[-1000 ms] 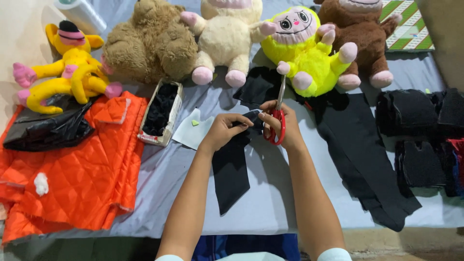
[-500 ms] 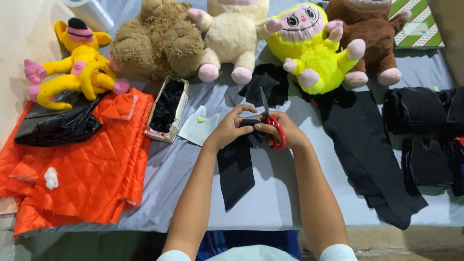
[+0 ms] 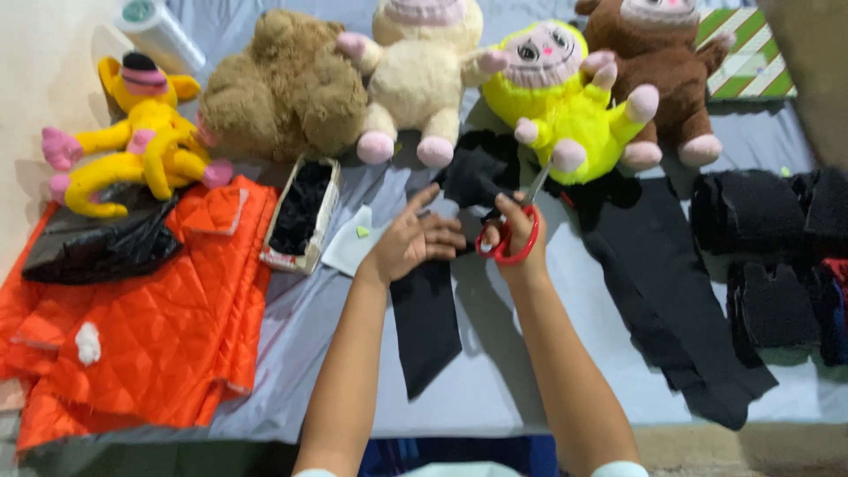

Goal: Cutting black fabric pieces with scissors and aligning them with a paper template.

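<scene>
Since half a second before, left hand had lifted off, fingers spread apart, hovering over the black fabric strip on the grey table. Right hand stayed clamped on red-handled scissors, blades toward the yellow plush. Cutting step, seemingly; next cut would need the cloth held flat.

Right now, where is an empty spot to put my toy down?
Bare grey sheet lies between the black strip and the long black cloth. It is crowded up top by the plush toys and left by the orange quilt.
</scene>
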